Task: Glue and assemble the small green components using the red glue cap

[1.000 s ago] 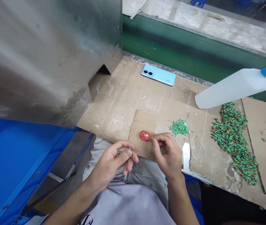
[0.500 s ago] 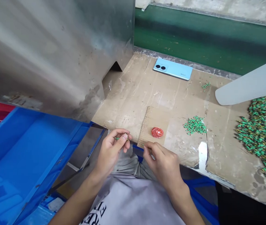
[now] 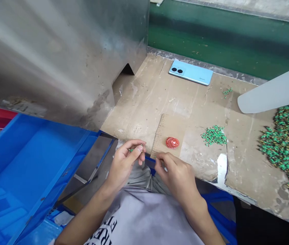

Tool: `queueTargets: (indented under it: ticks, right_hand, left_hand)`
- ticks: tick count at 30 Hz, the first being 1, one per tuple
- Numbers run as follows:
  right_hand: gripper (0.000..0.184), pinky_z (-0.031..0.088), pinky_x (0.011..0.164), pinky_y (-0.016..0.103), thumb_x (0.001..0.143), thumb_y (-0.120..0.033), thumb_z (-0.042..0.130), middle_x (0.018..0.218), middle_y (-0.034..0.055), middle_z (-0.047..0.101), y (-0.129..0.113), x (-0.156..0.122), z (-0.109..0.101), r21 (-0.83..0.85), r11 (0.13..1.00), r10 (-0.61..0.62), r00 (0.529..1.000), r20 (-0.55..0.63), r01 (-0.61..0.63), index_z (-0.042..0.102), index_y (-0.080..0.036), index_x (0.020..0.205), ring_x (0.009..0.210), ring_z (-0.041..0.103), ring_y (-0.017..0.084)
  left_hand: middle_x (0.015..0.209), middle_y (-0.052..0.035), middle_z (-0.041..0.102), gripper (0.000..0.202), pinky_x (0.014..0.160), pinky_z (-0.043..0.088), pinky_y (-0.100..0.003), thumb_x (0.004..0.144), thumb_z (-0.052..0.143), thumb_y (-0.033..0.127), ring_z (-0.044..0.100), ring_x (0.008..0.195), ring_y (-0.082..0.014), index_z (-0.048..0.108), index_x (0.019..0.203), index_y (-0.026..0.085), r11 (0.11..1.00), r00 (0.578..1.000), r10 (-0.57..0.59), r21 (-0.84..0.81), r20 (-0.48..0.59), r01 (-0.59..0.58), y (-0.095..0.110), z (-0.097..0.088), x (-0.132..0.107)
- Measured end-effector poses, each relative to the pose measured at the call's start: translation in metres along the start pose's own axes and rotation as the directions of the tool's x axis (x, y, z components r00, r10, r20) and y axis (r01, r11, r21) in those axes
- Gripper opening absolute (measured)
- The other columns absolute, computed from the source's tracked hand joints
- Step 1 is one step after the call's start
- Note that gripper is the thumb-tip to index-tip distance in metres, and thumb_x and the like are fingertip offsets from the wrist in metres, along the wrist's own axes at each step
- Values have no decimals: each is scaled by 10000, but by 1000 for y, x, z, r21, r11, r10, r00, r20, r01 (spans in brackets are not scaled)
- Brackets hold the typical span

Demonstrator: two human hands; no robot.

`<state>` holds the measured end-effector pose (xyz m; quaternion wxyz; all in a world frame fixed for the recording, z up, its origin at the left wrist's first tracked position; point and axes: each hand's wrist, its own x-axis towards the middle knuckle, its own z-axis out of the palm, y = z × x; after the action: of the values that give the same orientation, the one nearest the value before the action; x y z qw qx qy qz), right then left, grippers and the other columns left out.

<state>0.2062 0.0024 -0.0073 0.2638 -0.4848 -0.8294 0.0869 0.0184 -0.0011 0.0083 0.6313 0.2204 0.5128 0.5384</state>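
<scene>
My left hand (image 3: 124,165) pinches a small green component (image 3: 135,149) with a thin wire lead between thumb and fingers. My right hand (image 3: 176,177) is close by at the bench edge, its fingertips pinched on a tiny green piece (image 3: 155,157), mostly hidden. Just beyond it, a red round dish (image 3: 172,143) sits on a small cardboard square (image 3: 167,135), apart from both hands. To the right lie a small heap of green components (image 3: 214,135) and a much larger heap (image 3: 287,149).
A steel machine housing (image 3: 57,58) overhangs the left of the cardboard-covered bench (image 3: 144,115). A blue plastic bin (image 3: 32,166) sits lower left. A light-blue phone (image 3: 190,72) lies at the back, and a white plastic paddle (image 3: 277,90) reaches in from the right.
Since the oldest frame, my right hand has drawn back from the red dish toward the bench edge. My view has swung, showing more of the blue bin. The left hand still pinches the component.
</scene>
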Motion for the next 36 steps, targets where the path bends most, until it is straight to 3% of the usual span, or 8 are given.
queueTargets:
  ticks: [3,6,11,15,19,28,36]
  right_hand:
    - [234,427,556,284,1102,-140,527,717,-21,727,1,-2,-3,79,996,28,999,-16,-27,661,-208,923,546,685,135]
    - [140,422,541,246,1065,-122,612,687,-63,623,1,-6,-11,278,954,133,990,-52,-114,651,-223,977,521,585,111]
    - [146,490,582,195,1068,-124,622,801,-49,664,-2,-9,-26,623,744,304,953,5,-241,652,-264,1041,613,598,108]
    - [137,513,579,188,1075,-154,643,772,-53,690,-7,-7,-29,759,585,333,938,98,-286,657,-271,1006,619,615,114]
    - [128,521,592,199,1082,-185,660,769,-49,732,-9,-5,-29,805,506,317,935,161,-310,659,-268,985,624,642,117]
    - [132,512,583,227,1081,-214,665,734,-37,739,-11,-5,-30,828,439,304,925,230,-350,662,-259,956,610,641,129]
    - [152,529,588,248,1074,-248,656,731,-22,732,-13,-4,-31,832,382,323,901,288,-403,649,-249,922,613,668,146]
  left_hand:
    - [828,-36,801,300,568,550,-147,821,994,379,712,630,-81,867,973,154,1000,1000,-18,-4,24,18,0,-1,1]
    - [833,-35,819,306,603,584,-145,761,1041,349,771,662,-103,868,930,160,995,993,-77,-50,87,81,2,1,0]
    - [783,-38,826,298,641,609,-159,745,1055,331,797,688,-125,869,902,159,970,961,-197,-105,194,220,0,8,-7]
    - [816,-25,845,295,686,626,-158,773,1042,340,787,708,-104,886,974,191,974,951,-186,-79,248,211,-9,11,-12]
    - [796,-4,831,230,667,623,-145,832,1001,355,769,677,-87,886,959,201,990,954,-123,-28,273,136,-14,12,-15]
    - [769,0,828,207,621,637,-161,855,981,328,765,625,-106,881,994,213,999,957,-41,34,287,33,-12,13,-17]
    - [771,-9,813,245,594,647,-183,823,996,382,769,623,-130,853,901,198,998,958,-16,61,286,-2,-13,12,-15]
